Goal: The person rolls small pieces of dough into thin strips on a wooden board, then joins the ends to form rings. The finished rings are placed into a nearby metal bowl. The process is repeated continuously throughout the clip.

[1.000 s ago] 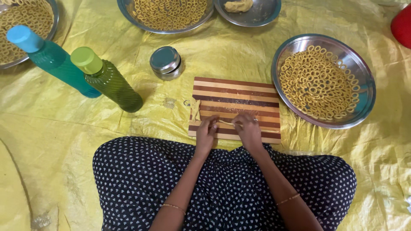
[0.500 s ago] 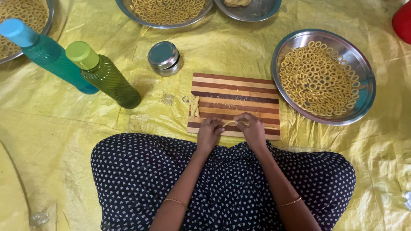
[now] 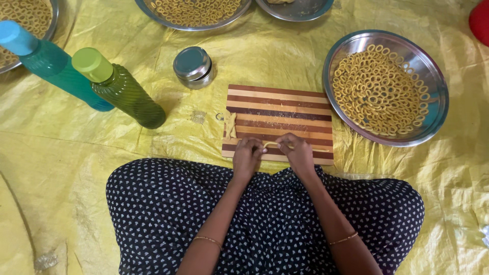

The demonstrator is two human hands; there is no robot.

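While my left hand (image 3: 248, 156) and right hand (image 3: 298, 153) pinch the ends of a thin pale strand of dough (image 3: 277, 144), fingers clenched on it, the strand lies between my fingertips on the near edge of the striped brown-and-cream wooden board (image 3: 285, 109). Beyond my right fingers, the round steel tray (image 3: 333, 61) already carries many yellow dough rings (image 3: 379, 91), so I judge much shaping done. Left of my left fingers, a small lump of dough (image 3: 231, 124) waits on the board, unshaped.
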